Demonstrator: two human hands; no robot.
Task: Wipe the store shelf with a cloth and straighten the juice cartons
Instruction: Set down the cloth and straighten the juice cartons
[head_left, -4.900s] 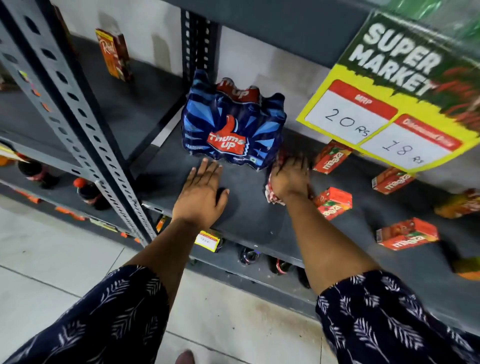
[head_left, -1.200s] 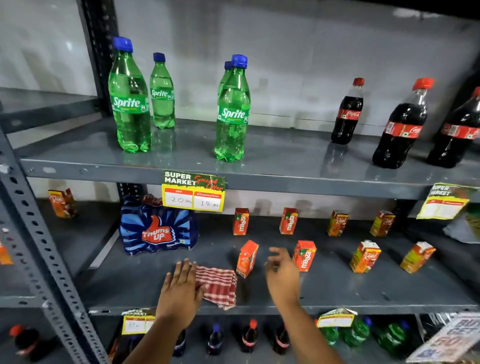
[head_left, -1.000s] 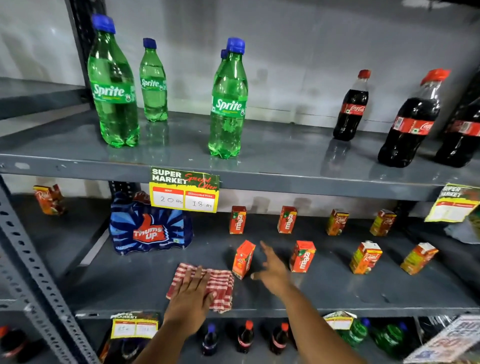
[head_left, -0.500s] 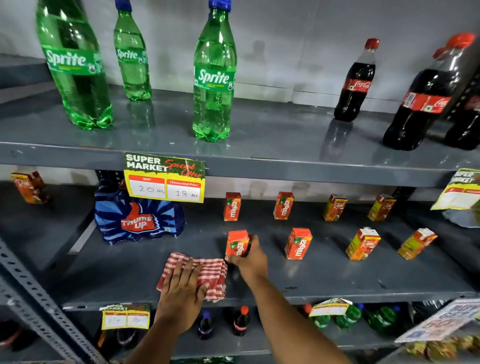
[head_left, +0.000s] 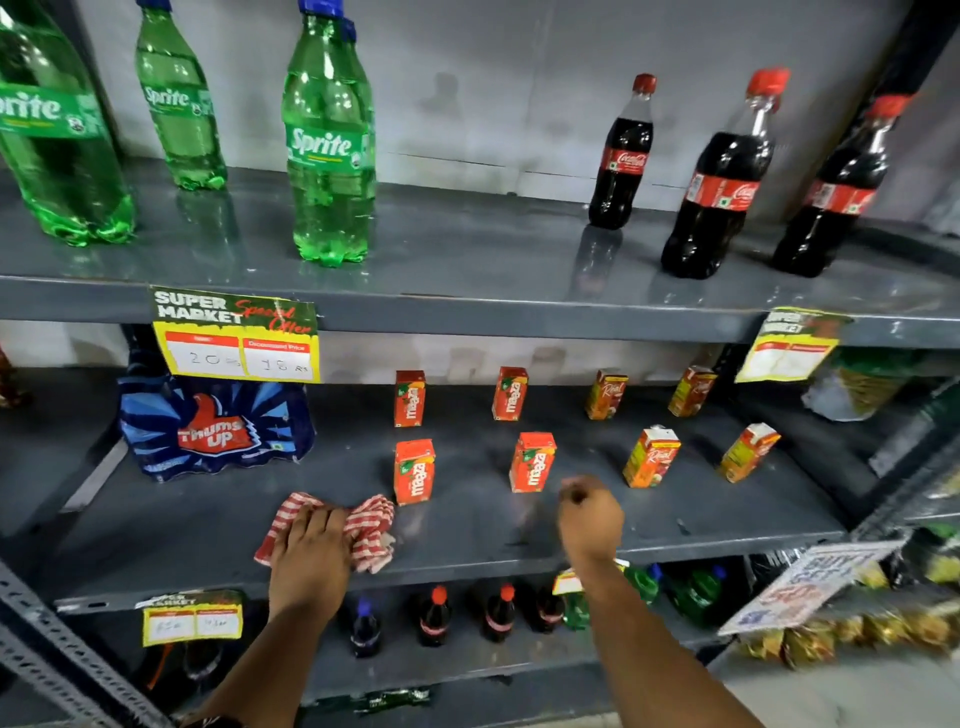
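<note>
On the grey middle shelf (head_left: 467, 525) several small juice cartons stand upright in two rows. The front row has a red Maaza carton (head_left: 413, 471), a second red Maaza carton (head_left: 532, 462) and two orange Real cartons (head_left: 650, 457) (head_left: 748, 452). My left hand (head_left: 310, 551) presses down on a crumpled red-and-white checked cloth (head_left: 366, 525) near the shelf's front edge, gripping it. My right hand (head_left: 589, 514) hovers just in front of the second Maaza carton, fingers curled shut, holding nothing.
A blue Thums Up multipack (head_left: 215, 431) sits at the left of the shelf. Sprite bottles (head_left: 328, 140) and Coca-Cola bottles (head_left: 719, 182) stand on the shelf above. A yellow price sign (head_left: 236, 338) hangs from that shelf's edge. Small bottles (head_left: 434, 616) line the shelf below.
My right hand let go of the left front Maaza carton, now upright and squared, and moved right. My left hand bunched the cloth under it. The view moved closer.
</note>
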